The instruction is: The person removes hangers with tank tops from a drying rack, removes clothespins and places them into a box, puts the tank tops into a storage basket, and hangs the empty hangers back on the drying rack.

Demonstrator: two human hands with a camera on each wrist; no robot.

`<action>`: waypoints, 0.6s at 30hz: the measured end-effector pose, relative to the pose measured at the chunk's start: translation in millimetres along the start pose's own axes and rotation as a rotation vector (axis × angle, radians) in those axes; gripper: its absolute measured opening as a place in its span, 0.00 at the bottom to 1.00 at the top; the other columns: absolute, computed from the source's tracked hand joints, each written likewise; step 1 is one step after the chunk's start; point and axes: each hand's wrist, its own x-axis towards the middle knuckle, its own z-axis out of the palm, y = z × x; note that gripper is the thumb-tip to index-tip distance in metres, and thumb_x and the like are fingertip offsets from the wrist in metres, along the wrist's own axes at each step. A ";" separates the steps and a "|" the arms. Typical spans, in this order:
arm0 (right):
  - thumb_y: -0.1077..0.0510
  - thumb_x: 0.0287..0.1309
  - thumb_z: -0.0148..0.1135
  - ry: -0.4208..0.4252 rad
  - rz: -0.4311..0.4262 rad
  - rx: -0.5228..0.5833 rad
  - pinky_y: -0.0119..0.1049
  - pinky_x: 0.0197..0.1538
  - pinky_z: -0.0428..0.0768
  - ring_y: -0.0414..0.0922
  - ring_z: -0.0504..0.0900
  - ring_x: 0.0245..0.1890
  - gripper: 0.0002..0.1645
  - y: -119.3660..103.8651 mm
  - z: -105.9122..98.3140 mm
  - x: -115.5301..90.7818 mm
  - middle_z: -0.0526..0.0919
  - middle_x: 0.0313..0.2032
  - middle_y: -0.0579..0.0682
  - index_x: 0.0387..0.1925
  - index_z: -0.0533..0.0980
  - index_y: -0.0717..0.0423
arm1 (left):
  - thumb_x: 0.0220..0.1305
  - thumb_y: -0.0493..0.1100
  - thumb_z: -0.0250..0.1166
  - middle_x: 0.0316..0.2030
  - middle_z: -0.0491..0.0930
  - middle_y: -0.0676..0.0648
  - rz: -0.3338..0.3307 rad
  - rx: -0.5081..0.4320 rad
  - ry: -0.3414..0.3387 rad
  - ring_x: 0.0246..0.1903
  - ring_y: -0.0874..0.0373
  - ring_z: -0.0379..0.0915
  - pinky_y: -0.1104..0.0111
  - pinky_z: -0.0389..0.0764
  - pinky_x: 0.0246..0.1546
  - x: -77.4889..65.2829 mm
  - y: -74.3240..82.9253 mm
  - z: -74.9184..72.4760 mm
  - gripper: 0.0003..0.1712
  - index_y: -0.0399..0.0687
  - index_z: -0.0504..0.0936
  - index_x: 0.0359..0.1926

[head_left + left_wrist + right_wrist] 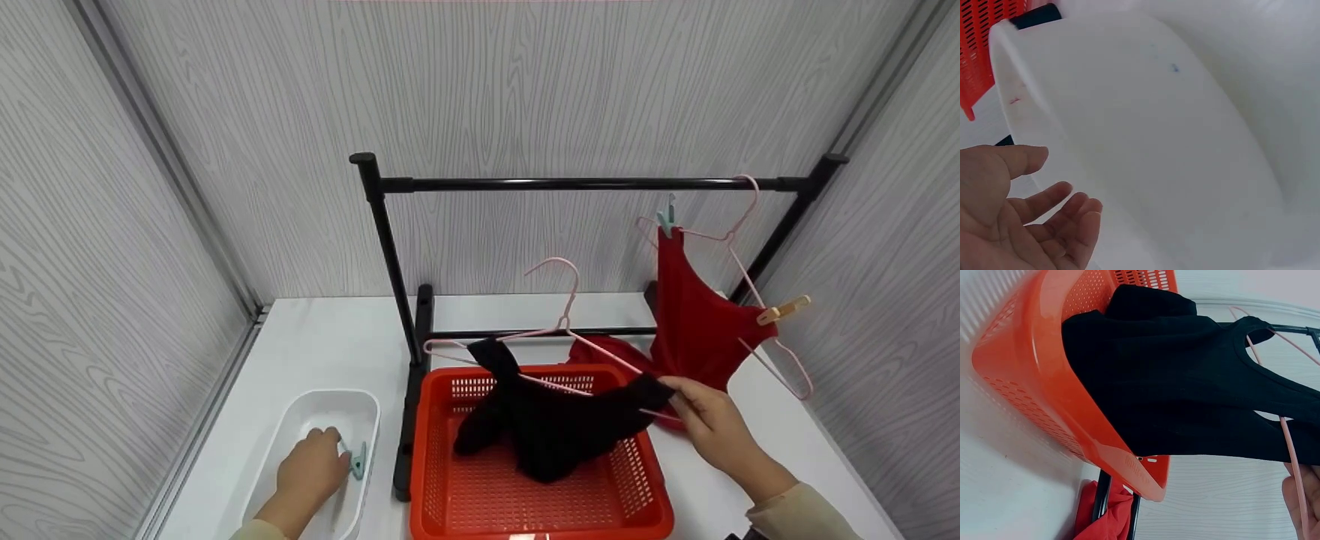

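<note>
A small black tank top [570,427] hangs from a pink hanger [564,324], its straps over the two arms and its lower part inside the red basket [442,510]. My right hand [712,427] pinches the right strap near the hanger's end. In the right wrist view, fingertips [1294,500] show beside the pink hanger arm. Over the white tray [375,405], my left hand [311,465] has loosely bent fingers. A pale green clothespin [358,460] appears beside its thumb in the head view. The left wrist view shows a gap between thumb and fingers with nothing in it.
A black rack [570,184] stands behind the basket. On its right side, a red garment [694,315] hangs from another pink hanger [750,270], with a green clothespin [666,217] and a yellow clothespin [784,310] on it. Patterned panels [480,97] enclose the white table [330,337].
</note>
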 end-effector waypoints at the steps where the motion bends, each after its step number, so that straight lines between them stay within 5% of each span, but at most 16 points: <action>1: 0.79 0.60 0.56 0.002 -0.002 -0.002 0.19 0.53 0.75 0.29 0.79 0.52 0.16 0.1 0.3 -0.2 0.86 0.47 0.48 0.48 0.81 0.69 | 0.65 0.44 0.66 0.42 0.80 0.33 0.020 -0.007 0.034 0.41 0.37 0.81 0.47 0.83 0.37 1.0 3.5 -2.5 0.23 0.31 0.78 0.53; 12: 0.85 0.50 0.57 0.014 -0.017 -0.013 0.17 0.54 0.72 0.28 0.79 0.51 0.23 -1.7 1.8 1.1 0.86 0.47 0.46 0.47 0.81 0.69 | 0.66 0.42 0.65 0.45 0.81 0.40 0.202 -0.121 0.287 0.45 0.43 0.80 0.52 0.81 0.45 9.6 47.9 -20.9 0.15 0.39 0.82 0.50; 18: 0.83 0.54 0.57 0.003 -0.004 -0.008 0.18 0.53 0.74 0.28 0.79 0.50 0.21 -3.4 1.3 2.2 0.86 0.47 0.46 0.47 0.81 0.69 | 0.69 0.45 0.64 0.53 0.79 0.41 0.291 -0.249 0.341 0.55 0.45 0.76 0.52 0.77 0.56 12.7 77.7 -31.3 0.20 0.41 0.79 0.58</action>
